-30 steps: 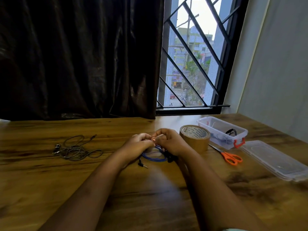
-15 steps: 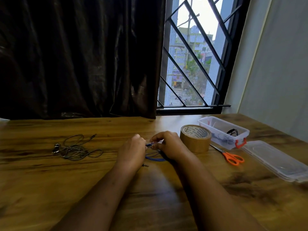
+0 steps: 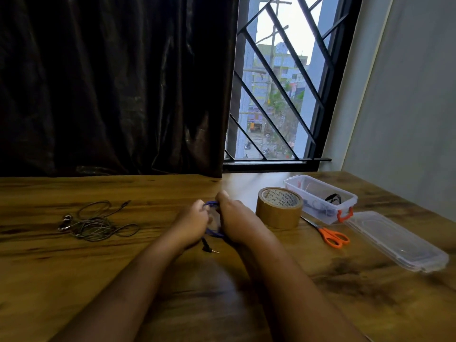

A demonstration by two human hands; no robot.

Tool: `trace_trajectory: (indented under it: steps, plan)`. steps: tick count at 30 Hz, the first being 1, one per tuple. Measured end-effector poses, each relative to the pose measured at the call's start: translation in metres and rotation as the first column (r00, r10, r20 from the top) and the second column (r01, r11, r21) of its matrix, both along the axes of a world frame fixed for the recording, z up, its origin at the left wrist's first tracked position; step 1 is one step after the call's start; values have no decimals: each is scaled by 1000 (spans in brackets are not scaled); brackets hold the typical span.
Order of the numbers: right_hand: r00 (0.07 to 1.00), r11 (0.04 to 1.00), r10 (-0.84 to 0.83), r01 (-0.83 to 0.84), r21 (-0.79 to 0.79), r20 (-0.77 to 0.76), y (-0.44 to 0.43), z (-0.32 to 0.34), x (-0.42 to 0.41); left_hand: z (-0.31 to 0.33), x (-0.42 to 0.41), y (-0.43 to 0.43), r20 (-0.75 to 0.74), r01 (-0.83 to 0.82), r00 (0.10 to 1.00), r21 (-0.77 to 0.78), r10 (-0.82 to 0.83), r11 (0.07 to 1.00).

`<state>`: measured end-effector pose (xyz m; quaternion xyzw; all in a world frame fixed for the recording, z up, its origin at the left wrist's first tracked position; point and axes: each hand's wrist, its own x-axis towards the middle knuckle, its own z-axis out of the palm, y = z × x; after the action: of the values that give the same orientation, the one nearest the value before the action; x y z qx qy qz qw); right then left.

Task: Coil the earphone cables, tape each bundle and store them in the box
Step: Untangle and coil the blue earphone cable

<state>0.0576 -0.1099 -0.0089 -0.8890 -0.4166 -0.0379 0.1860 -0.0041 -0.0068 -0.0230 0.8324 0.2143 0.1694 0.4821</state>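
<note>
Wooden tabletop before curtain and barred window. Left hand and right hand both pinch blue cable at centre; box right.

Daylight enters through the barred window at the back, overexposed at the sky. The dark brown curtain stays dim. The left hand blurs. Wide-angle bending curves the frame's edges.
</note>
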Motion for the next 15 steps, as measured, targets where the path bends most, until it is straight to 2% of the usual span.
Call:
trace_trajectory:
  steps: [1, 2, 3, 5, 7, 11, 15]
  plan:
    - [1000, 1000, 3, -3, 19, -10, -1, 2, -2, 4, 0, -1, 97, 55, 995, -239, -33, 970]
    - [1000, 999, 7, -6, 39, -22, -3, 3, -3, 9, -1, -3, 181, 128, 982, -414, -56, 901]
    - [999, 998, 8, -6, 58, -33, -5, 4, -4, 13, -4, -6, 254, 209, 964, -539, -80, 816]
    - [999, 997, 8, -3, 82, -54, -6, 4, -3, 19, -10, -9, 339, 344, 930, -676, -139, 652]
    - [998, 994, 11, -4, 113, -63, -8, 3, -2, 22, -13, -11, 353, 416, 908, -709, -224, 569]
    - [998, 985, 19, -8, 174, -63, -8, 4, -1, 26, -17, -9, 339, 444, 896, -694, -287, 567]
    - [994, 980, 67, -49, 193, -86, -5, 1, 1, 28, -16, -11, 396, 453, 890, -703, -228, 548]
